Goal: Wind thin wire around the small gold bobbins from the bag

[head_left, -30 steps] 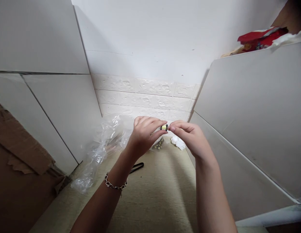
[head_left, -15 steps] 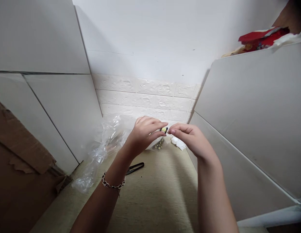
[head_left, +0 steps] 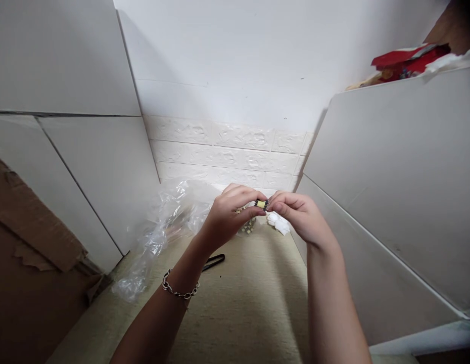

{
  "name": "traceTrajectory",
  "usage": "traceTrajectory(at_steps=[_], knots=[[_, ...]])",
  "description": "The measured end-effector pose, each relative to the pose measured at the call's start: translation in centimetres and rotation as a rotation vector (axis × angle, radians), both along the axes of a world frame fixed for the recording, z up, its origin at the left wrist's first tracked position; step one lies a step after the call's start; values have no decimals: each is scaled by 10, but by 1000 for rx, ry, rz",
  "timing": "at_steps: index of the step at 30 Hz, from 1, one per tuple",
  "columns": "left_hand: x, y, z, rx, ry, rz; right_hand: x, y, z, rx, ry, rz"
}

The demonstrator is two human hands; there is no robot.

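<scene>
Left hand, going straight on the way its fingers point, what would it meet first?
Most likely the fingers of the right hand, just beyond the small yellow-and-black part pinched in the left hand, though depth there is hard to judge.

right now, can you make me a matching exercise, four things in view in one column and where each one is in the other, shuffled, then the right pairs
Things
1. Chain bracelet
2. Red packaging
3. Clear plastic bag
4. Yellow-and-black pinned component

Places
A. Lying crumpled on the pale surface
B. Between the thumb and fingers of the left hand
C. Around the left wrist
D. High up at the right of the view

Right pairs: 1-C, 2-D, 3-A, 4-B
</scene>
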State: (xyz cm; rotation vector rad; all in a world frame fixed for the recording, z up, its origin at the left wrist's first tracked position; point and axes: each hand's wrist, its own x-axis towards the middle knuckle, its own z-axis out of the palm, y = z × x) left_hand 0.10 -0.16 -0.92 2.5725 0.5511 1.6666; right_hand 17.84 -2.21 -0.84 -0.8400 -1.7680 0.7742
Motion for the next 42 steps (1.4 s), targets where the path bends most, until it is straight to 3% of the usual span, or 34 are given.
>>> traceTrajectory(at_steps=[7, 11, 18, 23, 29, 42], knots=[[6, -2, -5, -155, -112, -60, -12, 23, -19, -50, 240, 171], [7, -2, -5, -147, -123, -25, -17, 35, -28, -70, 284, 164], [3, 3, -4, 31, -111, 147, -6, 38, -26, -72, 280, 3], [-2, 6, -3, 88, -116, 257, -2, 15, -8, 119, 160, -194], [-6, 6, -1, 124, -118, 271, -9, -9, 7, 268, -89, -311], [-5, 7, -4, 144, -48, 336, -19, -16, 8, 446, -275, -523]])
